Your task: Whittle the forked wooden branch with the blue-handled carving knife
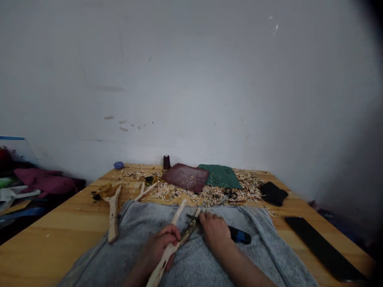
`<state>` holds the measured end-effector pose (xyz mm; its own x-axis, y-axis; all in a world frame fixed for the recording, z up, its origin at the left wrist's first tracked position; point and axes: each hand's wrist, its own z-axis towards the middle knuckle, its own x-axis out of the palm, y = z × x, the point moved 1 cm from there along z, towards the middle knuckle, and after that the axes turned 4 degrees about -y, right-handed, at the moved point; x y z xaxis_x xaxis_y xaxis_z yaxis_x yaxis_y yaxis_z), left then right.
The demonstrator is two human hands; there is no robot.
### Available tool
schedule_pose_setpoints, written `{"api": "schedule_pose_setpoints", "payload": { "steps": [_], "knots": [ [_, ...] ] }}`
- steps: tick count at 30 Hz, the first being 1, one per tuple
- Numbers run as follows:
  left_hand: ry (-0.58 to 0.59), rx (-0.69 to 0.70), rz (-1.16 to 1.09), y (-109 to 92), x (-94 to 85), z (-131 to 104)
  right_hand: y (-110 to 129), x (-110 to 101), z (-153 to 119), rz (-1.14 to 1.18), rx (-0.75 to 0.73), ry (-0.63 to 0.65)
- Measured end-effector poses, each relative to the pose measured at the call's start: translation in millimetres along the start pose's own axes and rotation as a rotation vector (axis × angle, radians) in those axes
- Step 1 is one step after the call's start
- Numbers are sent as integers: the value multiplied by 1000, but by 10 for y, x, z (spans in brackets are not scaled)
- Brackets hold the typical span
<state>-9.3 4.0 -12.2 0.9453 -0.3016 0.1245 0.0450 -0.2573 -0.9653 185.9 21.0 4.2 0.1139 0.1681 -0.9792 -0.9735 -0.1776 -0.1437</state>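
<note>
My left hand [165, 241] is closed around a forked stick [161, 263], just below where its two prongs part. The left prong is pale and peeled; the right prong still shows patches of darker bark. My right hand [216, 231] grips a knife [240, 235] with a black and blue handle, whose rear end sticks out past the palm. Its dark blade rests against the upper part of the right prong, and my fingers hide some of it. Under both hands lies a grey cloth [191, 267].
A carved forked stick [113, 217] lies at left on the wooden table [60, 235], a smaller one [145, 191] behind. Shavings surround maroon [185, 176] and green sheets [223, 175], scissors [229, 194] and a thread spool [166, 161]. Black pieces [273, 193] [323, 247] lie at right.
</note>
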Motion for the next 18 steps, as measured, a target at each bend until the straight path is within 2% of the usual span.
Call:
{"api": "schedule_pose_setpoints", "payload": {
  "steps": [4,8,18],
  "knots": [
    [33,21,-21,26,-24,-2,-108,-64,-120,20,42,42],
    [3,1,-10,29,-19,-24,-157,-128,-276,29,-6,100],
    [-41,-26,61,-107,101,-125,-119,-188,-358,-11,-114,77]
  ]
}}
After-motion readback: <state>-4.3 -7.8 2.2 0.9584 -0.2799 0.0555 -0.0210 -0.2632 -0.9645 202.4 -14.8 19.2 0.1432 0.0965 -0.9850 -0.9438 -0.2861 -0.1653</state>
